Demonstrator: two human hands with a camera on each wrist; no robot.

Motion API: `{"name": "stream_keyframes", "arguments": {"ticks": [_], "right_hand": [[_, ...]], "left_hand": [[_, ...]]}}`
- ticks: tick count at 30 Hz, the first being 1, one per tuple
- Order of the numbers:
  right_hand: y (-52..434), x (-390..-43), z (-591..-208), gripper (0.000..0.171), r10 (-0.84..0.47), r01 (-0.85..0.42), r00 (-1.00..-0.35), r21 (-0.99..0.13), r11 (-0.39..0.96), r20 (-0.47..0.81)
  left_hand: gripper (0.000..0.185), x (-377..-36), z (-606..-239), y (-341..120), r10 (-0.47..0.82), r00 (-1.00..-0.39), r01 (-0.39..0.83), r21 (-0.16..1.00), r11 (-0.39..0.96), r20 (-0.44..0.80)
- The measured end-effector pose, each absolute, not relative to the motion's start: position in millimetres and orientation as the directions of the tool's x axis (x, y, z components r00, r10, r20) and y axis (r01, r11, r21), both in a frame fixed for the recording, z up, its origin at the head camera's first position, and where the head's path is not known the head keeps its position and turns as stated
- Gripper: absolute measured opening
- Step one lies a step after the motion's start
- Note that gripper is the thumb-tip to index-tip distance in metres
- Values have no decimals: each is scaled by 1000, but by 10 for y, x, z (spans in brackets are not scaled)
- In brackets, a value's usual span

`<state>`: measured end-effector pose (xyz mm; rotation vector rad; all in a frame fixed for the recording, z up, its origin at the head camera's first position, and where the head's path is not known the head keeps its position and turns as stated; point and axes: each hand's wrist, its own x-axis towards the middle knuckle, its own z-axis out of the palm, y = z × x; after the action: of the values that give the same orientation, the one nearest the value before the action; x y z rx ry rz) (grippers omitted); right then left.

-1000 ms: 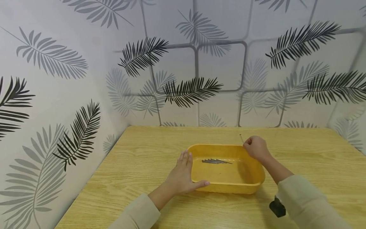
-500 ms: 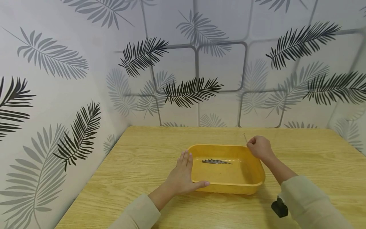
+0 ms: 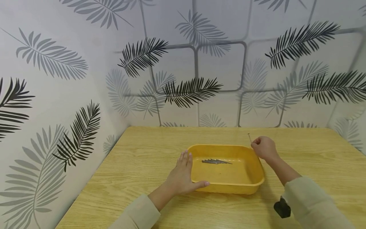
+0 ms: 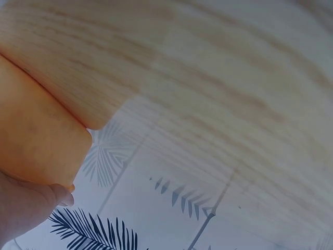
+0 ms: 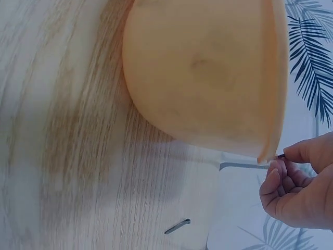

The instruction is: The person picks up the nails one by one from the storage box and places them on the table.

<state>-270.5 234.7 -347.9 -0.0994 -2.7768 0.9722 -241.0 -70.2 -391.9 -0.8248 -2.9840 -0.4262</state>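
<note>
sleeves: both arms wear long sleeves of pale grey-green cloth, plain, without pattern, ending at the wrists
left hand [image 3: 183, 178]: bare, no ring, no glove
right hand [image 3: 264, 148]: bare, no ring, no glove
right wrist: a small black device [image 3: 281, 208] hangs under the sleeve

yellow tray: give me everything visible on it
The yellow tray is a shallow, rounded-corner rectangular basin, plastic by its look, with a rolled rim. It sits upright and flat on the wooden table, near the middle. A small bundle of dark nails lies on its floor toward the far side. The left hand rests against its left wall, thumb along the near rim. The right hand is at its far right corner, pinching a nail.
</note>
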Motion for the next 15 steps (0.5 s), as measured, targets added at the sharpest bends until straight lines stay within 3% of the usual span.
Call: {"name": "stream_keyframes", "arguments": {"ticks": [15], "right_hand": [[2519, -2659, -3508, 22, 131, -12, -973, -612, 791, 188]], "left_hand": [[109, -2414, -3907, -694, 501, -862, 502, 264, 824, 79]]}}
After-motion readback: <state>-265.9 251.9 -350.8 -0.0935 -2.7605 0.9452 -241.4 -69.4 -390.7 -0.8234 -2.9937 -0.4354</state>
